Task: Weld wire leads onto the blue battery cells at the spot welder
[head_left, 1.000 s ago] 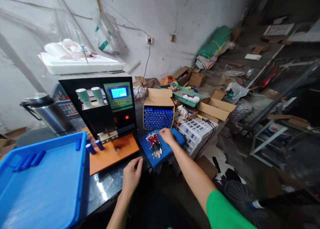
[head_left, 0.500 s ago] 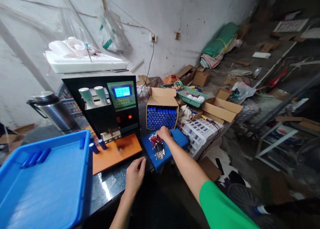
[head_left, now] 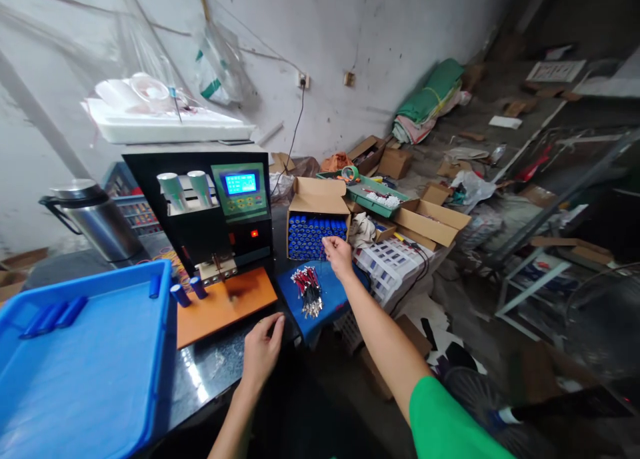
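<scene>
My right hand (head_left: 339, 255) is raised in a pinch in front of the open box of blue cells (head_left: 315, 237); a thin dark wire seems to hang from its fingertips. Below it, a bundle of red and black wires (head_left: 309, 291) with pale ends lies on a blue cloth (head_left: 330, 289). My left hand (head_left: 263, 349) hovers by the dark table's front edge, thumb and fingers curled close together; whether anything is between them is too small to tell. Two blue cells (head_left: 189, 291) stand on the orange plate (head_left: 250, 305) of the black machine (head_left: 200, 212).
A blue tray (head_left: 90, 379) with several blue cells occupies the left. Behind it stands a steel jug (head_left: 95, 215). To the right are a white plastic basket (head_left: 385, 262), a green tray (head_left: 373, 202) and an open carton (head_left: 433, 222).
My right hand has lifted off the wire bundle and moved slightly right, apparently with a wire. The view has shifted a little; my left hand keeps nearly the same pose.
</scene>
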Demonstrator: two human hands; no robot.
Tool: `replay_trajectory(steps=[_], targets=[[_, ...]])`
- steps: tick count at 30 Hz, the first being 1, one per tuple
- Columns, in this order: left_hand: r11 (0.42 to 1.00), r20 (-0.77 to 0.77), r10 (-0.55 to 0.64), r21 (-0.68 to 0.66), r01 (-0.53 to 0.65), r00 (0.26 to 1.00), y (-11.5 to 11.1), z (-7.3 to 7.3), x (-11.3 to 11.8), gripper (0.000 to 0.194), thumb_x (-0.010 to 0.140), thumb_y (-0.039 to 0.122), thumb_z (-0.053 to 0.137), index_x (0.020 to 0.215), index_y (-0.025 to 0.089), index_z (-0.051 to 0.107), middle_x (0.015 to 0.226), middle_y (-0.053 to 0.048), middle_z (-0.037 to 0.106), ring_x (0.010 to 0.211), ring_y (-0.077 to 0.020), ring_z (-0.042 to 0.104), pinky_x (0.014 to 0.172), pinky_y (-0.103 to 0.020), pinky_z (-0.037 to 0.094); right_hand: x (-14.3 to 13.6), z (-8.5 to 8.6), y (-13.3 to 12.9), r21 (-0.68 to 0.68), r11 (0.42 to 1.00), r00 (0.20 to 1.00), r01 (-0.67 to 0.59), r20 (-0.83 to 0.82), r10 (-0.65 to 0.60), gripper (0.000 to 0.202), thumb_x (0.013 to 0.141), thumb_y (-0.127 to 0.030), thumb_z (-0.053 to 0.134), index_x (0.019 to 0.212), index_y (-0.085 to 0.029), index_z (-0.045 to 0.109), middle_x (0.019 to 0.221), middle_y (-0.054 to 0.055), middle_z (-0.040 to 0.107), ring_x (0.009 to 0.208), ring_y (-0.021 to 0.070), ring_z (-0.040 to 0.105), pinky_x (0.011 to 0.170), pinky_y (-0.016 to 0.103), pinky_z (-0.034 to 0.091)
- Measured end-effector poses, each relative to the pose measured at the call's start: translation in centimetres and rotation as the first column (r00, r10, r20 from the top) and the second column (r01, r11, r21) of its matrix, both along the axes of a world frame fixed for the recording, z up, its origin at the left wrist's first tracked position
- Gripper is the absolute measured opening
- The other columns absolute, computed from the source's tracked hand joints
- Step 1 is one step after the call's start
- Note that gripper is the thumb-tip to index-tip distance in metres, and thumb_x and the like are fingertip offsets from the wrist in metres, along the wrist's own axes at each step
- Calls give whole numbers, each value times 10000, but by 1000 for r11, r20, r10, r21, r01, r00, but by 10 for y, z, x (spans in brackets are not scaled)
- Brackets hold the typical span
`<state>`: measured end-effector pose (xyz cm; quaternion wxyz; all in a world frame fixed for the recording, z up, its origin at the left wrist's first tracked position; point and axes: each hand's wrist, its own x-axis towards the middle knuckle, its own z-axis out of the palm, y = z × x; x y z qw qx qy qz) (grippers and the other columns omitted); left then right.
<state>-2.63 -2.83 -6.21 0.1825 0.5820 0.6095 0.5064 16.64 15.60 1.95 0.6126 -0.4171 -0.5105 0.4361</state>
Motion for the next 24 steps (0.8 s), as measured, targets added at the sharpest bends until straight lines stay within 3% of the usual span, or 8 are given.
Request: replay_trajectory(steps=[3, 6, 9, 14, 20, 24], targets=[[999, 101, 31, 14, -32, 994, -1, 4, 0, 396, 855, 540, 582, 974, 202, 751, 989, -71, 771, 910, -241, 724, 770, -333, 582, 0, 21, -21, 42, 998, 979, -54, -193, 61, 382, 701, -525, 754, 763, -182, 597, 536, -82, 426, 459, 62, 348, 420, 182, 255], [997, 217, 55, 33, -64, 975, -6, 17, 2, 420, 830, 550, 612, 997, 189, 747, 1021, -83, 765, 976, -255, 714, 919, -393, 552, -10, 31, -50, 55, 991, 954, -123, -269, 133, 374, 700, -504, 773, 759, -181, 593, 547, -74, 442, 470, 59, 353, 412, 180, 244], [998, 298, 39, 30, -50, 954, -18, 38, 9, 420, 819, 541, 637, 1012, 184, 744, 1011, -87, 764, 977, -251, 708, 944, -405, 536, -30, 29, -84, 27, 976, 932, -218, -292, 216, 369, 708, -496, 775, 741, -182, 584, 539, -70, 456, 457, 56, 348, 404, 185, 252], [1000, 414, -3, 13, -3, 910, -39, 69, 23, 412, 767, 507, 700, 988, 162, 741, 909, -86, 767, 826, -216, 707, 789, -343, 564, -69, 14, -135, -7, 941, 890, -337, -328, 317, 355, 724, -484, 766, 742, -185, 574, 532, -73, 449, 452, 56, 349, 406, 183, 253], [998, 497, 48, 18, -65, 866, -65, 69, 17, 342, 785, 483, 692, 904, 165, 728, 780, -56, 740, 642, -152, 634, 612, -273, 511, -97, 2, -172, -32, 916, 877, -400, -305, 372, 354, 765, -513, 714, 760, -196, 558, 527, -79, 442, 428, 59, 329, 411, 202, 266], [997, 465, 55, 26, -76, 884, -80, 63, 3, 315, 833, 481, 644, 906, 179, 695, 787, -42, 721, 692, -159, 639, 666, -284, 512, -98, -6, -184, -11, 889, 877, -458, -165, 451, 302, 804, -481, 674, 793, -194, 581, 596, -55, 510, 450, 72, 382, 447, 220, 326]])
